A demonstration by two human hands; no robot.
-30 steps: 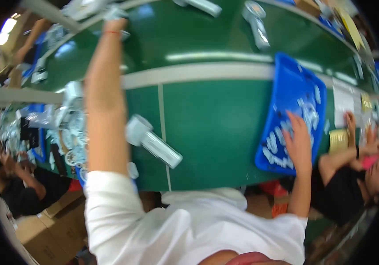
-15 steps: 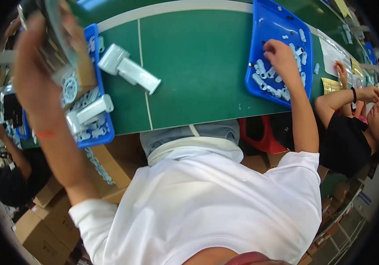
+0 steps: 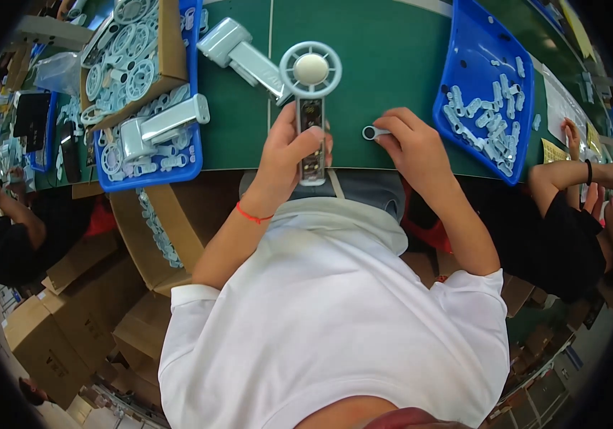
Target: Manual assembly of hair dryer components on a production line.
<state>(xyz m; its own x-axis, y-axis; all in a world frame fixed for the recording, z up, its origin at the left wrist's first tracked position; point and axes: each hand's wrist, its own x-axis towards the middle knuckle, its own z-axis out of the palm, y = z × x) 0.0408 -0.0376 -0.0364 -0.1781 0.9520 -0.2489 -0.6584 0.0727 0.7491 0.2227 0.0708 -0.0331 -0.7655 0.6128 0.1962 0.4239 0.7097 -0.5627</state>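
Upright over the table's near edge is a handheld fan [image 3: 311,69], its round grille at the far end and the handle's inner parts exposed. My left hand [image 3: 285,154] is wrapped round that handle, thumb across its front. To the right, my right hand [image 3: 417,146] pinches a small pale plastic piece [image 3: 370,133] with a ring-shaped end and dark centre. The two held things are apart. Beyond my left hand, a glossy pale fan housing [image 3: 246,61] lies slanted on the green table [image 3: 371,53].
At right, a blue tray [image 3: 472,61] holds many small pale pieces. Another blue tray [image 3: 195,159] at left carries a cardboard box [image 3: 171,46] of round grilles, plus a second housing [image 3: 174,120]. People sit at both sides. An open carton [image 3: 185,229] stands below the table edge.
My left hand has come from the far left to the centre and now shows the fan. My right hand has left the right blue tray, moving left with the small piece.
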